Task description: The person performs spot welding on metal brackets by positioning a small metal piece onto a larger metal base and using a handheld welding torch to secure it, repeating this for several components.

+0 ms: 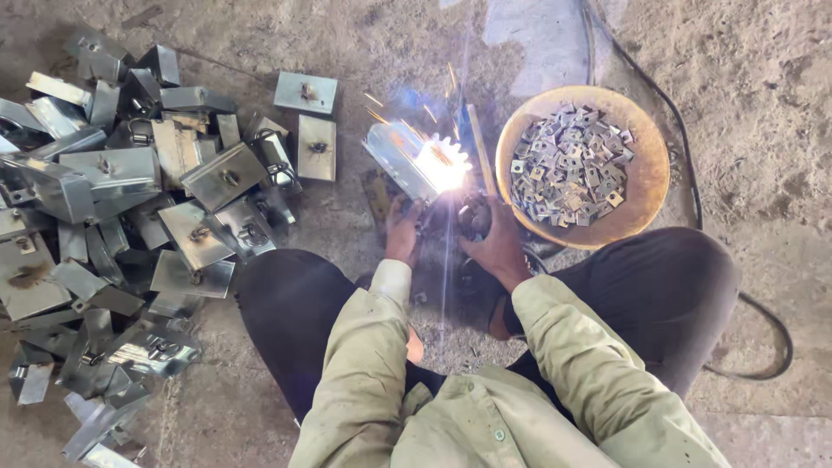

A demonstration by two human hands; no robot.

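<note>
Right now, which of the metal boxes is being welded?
The metal box just ahead of the left hand, lit by the bright arc. It lies alone, apart from the pile at left.

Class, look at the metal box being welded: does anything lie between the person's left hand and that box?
Nothing visible does. The left hand sits right at the near end of the box; glare hides the exact contact.

Welding workshop: sparks (442,160), metal-box heap (113,217)

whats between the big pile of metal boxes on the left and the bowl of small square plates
In the head view, the metal box being welded with its bright arc lies there, beside two loose boxes, between the pile and the bowl.
</note>
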